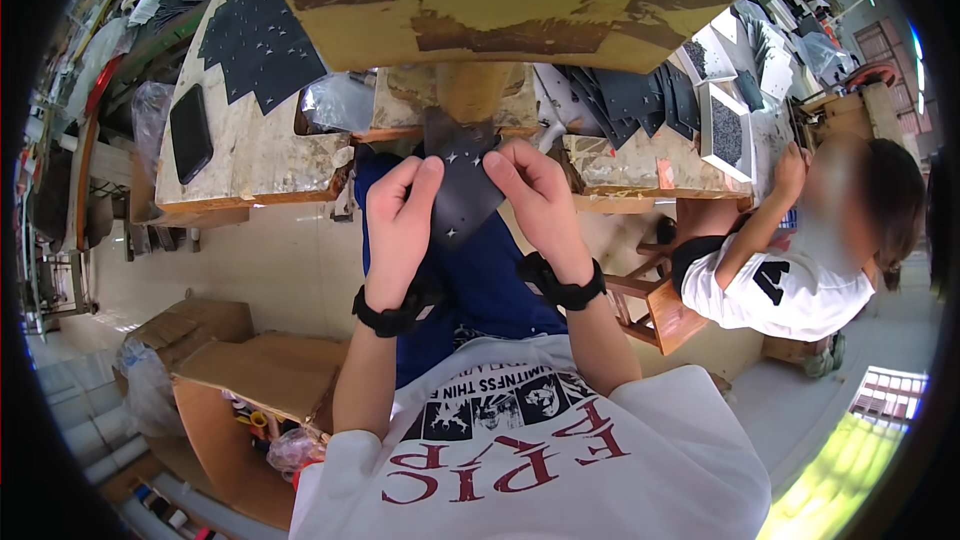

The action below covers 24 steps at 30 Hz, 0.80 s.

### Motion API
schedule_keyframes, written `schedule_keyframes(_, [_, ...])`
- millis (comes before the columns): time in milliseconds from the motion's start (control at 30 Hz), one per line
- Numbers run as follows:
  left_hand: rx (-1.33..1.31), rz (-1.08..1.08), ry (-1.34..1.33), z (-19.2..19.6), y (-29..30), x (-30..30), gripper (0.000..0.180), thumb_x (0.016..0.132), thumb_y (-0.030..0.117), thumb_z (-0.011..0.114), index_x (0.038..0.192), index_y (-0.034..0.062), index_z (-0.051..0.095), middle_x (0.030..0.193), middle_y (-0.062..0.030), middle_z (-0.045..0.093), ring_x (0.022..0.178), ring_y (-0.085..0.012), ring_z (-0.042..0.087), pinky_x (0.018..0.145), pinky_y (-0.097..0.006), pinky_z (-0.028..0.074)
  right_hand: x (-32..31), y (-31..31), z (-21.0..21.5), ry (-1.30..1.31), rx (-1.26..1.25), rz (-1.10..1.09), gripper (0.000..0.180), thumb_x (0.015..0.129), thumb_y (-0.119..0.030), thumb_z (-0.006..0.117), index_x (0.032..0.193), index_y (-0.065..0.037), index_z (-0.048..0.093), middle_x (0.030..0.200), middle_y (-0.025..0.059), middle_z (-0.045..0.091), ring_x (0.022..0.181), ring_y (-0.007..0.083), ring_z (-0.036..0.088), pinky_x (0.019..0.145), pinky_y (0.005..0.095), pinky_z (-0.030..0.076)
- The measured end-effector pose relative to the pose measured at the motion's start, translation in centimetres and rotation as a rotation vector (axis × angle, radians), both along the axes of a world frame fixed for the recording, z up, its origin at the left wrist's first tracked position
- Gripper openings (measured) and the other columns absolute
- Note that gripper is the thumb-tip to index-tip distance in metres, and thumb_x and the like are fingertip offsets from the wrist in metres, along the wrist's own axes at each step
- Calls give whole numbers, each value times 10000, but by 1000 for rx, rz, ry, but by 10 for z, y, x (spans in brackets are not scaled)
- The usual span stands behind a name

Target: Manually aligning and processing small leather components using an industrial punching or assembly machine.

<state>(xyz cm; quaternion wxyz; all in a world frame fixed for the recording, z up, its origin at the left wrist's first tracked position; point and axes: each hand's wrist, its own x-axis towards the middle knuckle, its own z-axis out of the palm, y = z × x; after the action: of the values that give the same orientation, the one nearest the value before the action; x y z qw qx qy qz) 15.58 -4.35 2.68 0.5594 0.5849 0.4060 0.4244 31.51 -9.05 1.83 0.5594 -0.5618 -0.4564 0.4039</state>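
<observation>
A thin dark grey sheet piece (468, 202) with several silvery star-shaped marks hangs over my lap, in front of the table's edge. My left hand (402, 215) pinches its left side between thumb and fingers. On the opposite side my right hand (541, 202) grips the piece the same way. The sheet's far end reaches up to a yellowish machine post (472, 90), and whether the two touch is unclear. Overhead, a large worn yellow machine body (540, 5) hides part of the table. Each wrist wears a black band.
Similar dark starred pieces (262, 45) lie fanned at the left, near a black phone (190, 135). More dark pieces (610, 100) and white trays (745, 155) of small dark bits are at the right. A co-worker (790, 270) sits there. An open cardboard box (262, 370) stands lower left.
</observation>
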Motion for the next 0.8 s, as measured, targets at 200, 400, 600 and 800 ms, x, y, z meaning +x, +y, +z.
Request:
schedule_keyframes(200, [-14,115,-170,-19,13,12,357,988,176,551,684,34,427,644,68,349,632,-38,294,541,-230,264,-3,12,0,55,25,-59,290,975,-214,591,757,-28,542,637,-58,427,606,29,380,523,223,322])
schedule_keyframes(400, [-49,98,-257,-24,15,9,259,965,142,555,736,22,574,727,65,499,692,-25,414,653,-202,351,0,20,-2,96,4,-22,308,970,-230,595,741,-30,548,613,-53,447,576,33,409,519,220,354])
schedule_keyframes(600, [-111,138,-277,-30,15,15,352,974,153,552,658,24,462,633,75,394,612,-27,319,540,-224,281,3,16,-2,124,-93,-41,346,950,-244,621,687,-35,536,599,-44,461,564,43,432,515,226,369])
schedule_keyframes(800, [-103,118,-260,-25,18,14,343,968,162,560,664,17,495,632,75,432,607,-22,342,540,-219,295,4,17,-9,175,-64,-29,355,948,-263,620,677,-51,534,621,-46,471,594,47,448,550,226,388])
